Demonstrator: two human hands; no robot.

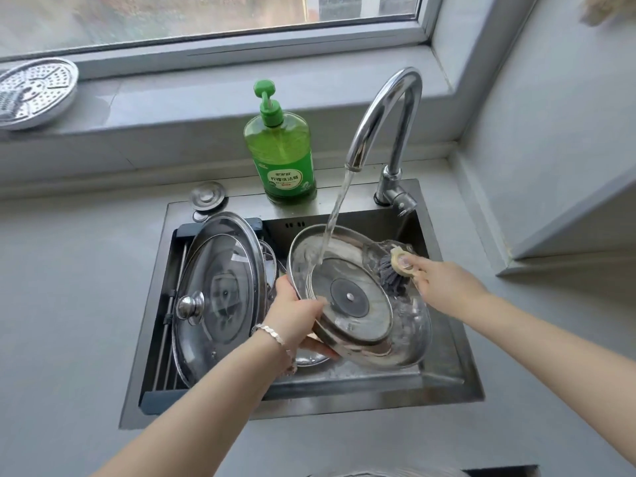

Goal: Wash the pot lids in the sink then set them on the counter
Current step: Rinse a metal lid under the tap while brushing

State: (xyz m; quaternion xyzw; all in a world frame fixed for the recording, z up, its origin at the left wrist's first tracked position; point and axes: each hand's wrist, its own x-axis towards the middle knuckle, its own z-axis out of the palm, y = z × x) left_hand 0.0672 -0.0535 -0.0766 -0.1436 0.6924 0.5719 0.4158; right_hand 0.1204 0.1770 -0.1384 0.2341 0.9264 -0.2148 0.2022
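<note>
My left hand (pixel 296 315) grips the left rim of a glass pot lid with a steel rim (pixel 347 294), held tilted over the sink (pixel 447 380) with its underside up. Water from the tap (pixel 385 122) runs onto its upper part. My right hand (pixel 440 284) holds a dish brush (pixel 395 270) with grey bristles against the lid's right edge. A second, larger glass lid with a steel knob (pixel 213 297) leans on the rack in the sink's left part, with other lids partly hidden behind it.
A green dish soap bottle (pixel 280 149) stands behind the sink. A sink plug (pixel 207 196) lies at its back left corner. A perforated steel steamer plate (pixel 34 92) rests on the windowsill. Grey counter (pixel 69 304) surrounds the sink; a wall ledge (pixel 568 218) stands at right.
</note>
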